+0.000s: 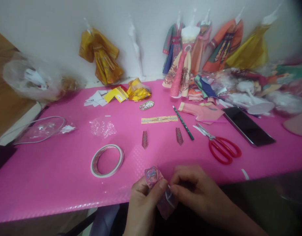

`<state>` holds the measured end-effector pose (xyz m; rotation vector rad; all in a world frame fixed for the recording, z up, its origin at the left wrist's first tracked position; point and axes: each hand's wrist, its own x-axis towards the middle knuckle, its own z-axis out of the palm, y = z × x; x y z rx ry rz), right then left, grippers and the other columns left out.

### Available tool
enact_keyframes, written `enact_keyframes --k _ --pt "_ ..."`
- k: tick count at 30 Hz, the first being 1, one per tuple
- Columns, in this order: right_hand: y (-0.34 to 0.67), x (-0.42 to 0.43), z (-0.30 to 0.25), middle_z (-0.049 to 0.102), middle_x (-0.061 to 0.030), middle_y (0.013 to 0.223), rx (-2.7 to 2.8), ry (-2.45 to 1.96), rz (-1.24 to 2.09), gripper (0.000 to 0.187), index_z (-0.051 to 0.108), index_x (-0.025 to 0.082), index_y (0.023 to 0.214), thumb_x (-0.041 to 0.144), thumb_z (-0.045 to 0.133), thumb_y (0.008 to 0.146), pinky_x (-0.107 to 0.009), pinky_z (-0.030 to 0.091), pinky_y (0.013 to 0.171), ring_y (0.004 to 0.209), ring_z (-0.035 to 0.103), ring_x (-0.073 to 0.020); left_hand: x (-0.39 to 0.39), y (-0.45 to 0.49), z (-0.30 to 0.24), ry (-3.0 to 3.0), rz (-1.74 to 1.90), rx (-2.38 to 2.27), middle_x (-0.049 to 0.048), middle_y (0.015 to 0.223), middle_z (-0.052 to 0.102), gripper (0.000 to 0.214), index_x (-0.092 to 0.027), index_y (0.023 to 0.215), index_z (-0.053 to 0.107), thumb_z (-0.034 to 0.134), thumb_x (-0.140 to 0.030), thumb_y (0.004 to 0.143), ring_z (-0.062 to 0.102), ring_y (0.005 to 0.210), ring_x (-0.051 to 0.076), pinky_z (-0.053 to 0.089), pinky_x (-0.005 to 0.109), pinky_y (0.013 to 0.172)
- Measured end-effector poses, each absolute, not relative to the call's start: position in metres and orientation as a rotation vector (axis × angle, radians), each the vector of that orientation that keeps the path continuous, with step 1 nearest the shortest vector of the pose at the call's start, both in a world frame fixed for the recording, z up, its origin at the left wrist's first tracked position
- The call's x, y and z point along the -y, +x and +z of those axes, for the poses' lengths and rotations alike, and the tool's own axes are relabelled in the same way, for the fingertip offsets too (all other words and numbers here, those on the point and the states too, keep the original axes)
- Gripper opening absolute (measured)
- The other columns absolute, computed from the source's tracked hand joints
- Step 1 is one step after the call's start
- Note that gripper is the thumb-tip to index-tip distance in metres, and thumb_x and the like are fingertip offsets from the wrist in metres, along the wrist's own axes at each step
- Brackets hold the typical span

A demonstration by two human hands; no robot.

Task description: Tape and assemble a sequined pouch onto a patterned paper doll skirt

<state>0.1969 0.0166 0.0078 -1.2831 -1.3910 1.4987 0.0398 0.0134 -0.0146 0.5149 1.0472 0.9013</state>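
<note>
Folded paper (154,176) between hands (141,205) (197,191) (fingertips pinched)

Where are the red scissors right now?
In the head view, the red scissors lie on the pink table, right of centre, between the green pencil and the black phone.

Table (55,183), near edge, ctr: folded paper piece (154,177) betw. left hand (141,206) & right hand (197,193). Tape roll (107,160) just L of it. Behind: two tabs (144,140), well apart; strip (159,119) behind them. Pencil (183,123) R of strip, scissors (219,146) R of pencil, phone (249,126) farther R. Paper dresses (182,55) at back, against wall (146,19).
</note>
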Motion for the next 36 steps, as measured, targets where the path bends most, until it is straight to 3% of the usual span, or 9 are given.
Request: enact_keyframes --k 9,14,25,30,33,36 --pt "0.1969 -0.0191 0.0067 0.054 0.0036 0.058 1.396 -1.338 1.427 0.020 0.054 0.017 0.060 0.017 0.060 0.079 -0.020 0.040 0.053 0.056 0.050 -0.0097 -0.0149 0.0384 -0.0145 0.629 0.932 -1.084 -0.0002 0.066 0.059 0.030 -0.014 0.071 0.068 0.078 -0.042 0.077 0.049 0.064 0.012 0.043 0.024 0.064" --pt "0.1999 -0.0213 0.0083 0.057 0.0019 0.061 1.390 -1.197 1.534 0.028 0.056 0.017 0.063 0.026 0.053 0.089 -0.022 0.042 0.057 0.059 0.053 -0.0103 -0.0176 0.0385 -0.0130 0.661 0.924 -1.110 0.0005 0.067 0.060 0.031 -0.014 0.071 0.070 0.078 -0.044 0.076 0.050 0.064 0.012 0.043 0.024 0.063" --pt "0.1966 -0.0218 0.0024 0.060 0.0027 0.059 1.310 -1.294 1.545 0.028 0.056 0.017 0.062 0.031 0.063 0.086 -0.021 0.044 0.054 0.057 0.056 -0.0107 -0.0193 0.0390 -0.0138 0.698 0.903 -1.152 0.0009 0.066 0.062 0.031 -0.014 0.069 0.070 0.079 -0.044 0.075 0.052 0.062 0.013 0.044 0.023 0.062" --pt "0.2018 -0.0234 0.0055 0.059 0.0033 0.061 1.319 -1.228 1.628 0.026 0.062 0.017 0.068 0.034 0.064 0.088 -0.022 0.044 0.058 0.060 0.056 -0.0112 -0.0202 0.0393 -0.0133 0.694 0.908 -1.119 -0.0022 0.054 0.054 0.034 -0.015 0.066 0.065 0.073 -0.044 0.082 0.046 0.052 0.010 0.039 0.020 0.050" --pt "0.2006 -0.0227 0.0033 0.056 0.0041 0.060 1.302 -1.310 1.616 0.024 0.058 0.016 0.065 0.030 0.069 0.082 -0.021 0.040 0.054 0.057 0.052 -0.0099 -0.0193 0.0396 -0.0150 0.676 0.887 -1.088 -0.0020 0.049 0.052 0.042 -0.015 0.059 0.059 0.070 -0.048 0.083 0.045 0.046 0.009 0.037 0.020 0.044" --pt "0.1990 -0.0219 -0.0005 0.058 0.0026 0.060 1.284 -1.301 1.624 0.027 0.055 0.016 0.066 0.032 0.066 0.085 -0.022 0.040 0.054 0.057 0.054 -0.0105 -0.0181 0.0377 -0.0166 0.699 0.851 -1.068 -0.0012 0.052 0.055 0.041 -0.014 0.063 0.063 0.072 -0.050 0.080 0.047 0.045 0.009 0.037 0.018 0.041"
